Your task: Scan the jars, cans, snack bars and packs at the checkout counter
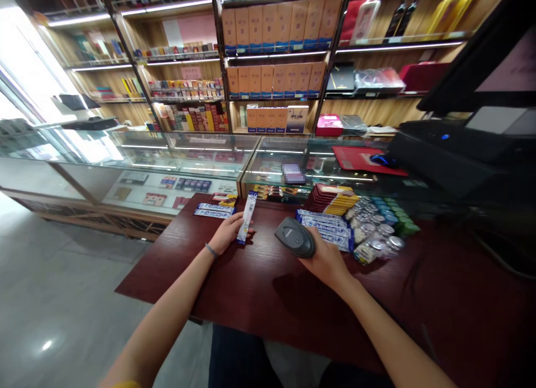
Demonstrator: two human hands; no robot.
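Between the fingers of my left hand (228,231) is a long, narrow blue-and-white packet (247,218), held upright above the table. My right hand (329,259) grips a dark grey handheld barcode scanner (294,237), its head pointing left toward the packet, with a space between them. More blue-and-white packets (326,227) lie in a row just behind the scanner. A smaller group of such packets (214,210) lies at the table's left far edge, beside a yellow-and-red packet (228,200).
On the dark red table (251,298), stacked red-and-yellow packs (330,198) and several small clear-lidded jars (371,231) stand at the right. Beyond are a glass display case (196,170), a red mat (355,159) with a mouse (383,160), and a black monitor (473,58).
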